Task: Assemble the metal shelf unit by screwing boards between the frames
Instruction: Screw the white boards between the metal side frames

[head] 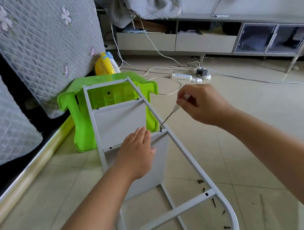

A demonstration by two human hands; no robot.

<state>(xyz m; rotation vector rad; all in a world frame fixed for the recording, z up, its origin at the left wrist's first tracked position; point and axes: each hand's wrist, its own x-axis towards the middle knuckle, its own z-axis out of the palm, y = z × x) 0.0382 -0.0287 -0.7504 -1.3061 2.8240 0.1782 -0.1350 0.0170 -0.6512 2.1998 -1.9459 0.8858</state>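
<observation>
A grey metal frame (181, 155) lies across the floor, its far end resting on a green plastic stool (82, 130). Two grey boards stand under the frame's crossbars, one far (120, 120) and one near (147, 177). My left hand (136, 153) rests flat, fingers straight, on the middle crossbar and the near board's top edge. My right hand (201, 103) grips the clear handle of a screwdriver (169, 116), whose tip sits on a dark screw (161, 129) at the crossbar's right end. Several loose black screws (213, 202) lie on the floor by the frame's curved end.
A quilted mattress (40, 43) leans at the left behind the stool. A power strip (182, 76) with white cables lies on the tiles beyond the frame. A low grey cabinet (205, 40) runs along the back wall. A metal rail (24, 178) edges the floor at left.
</observation>
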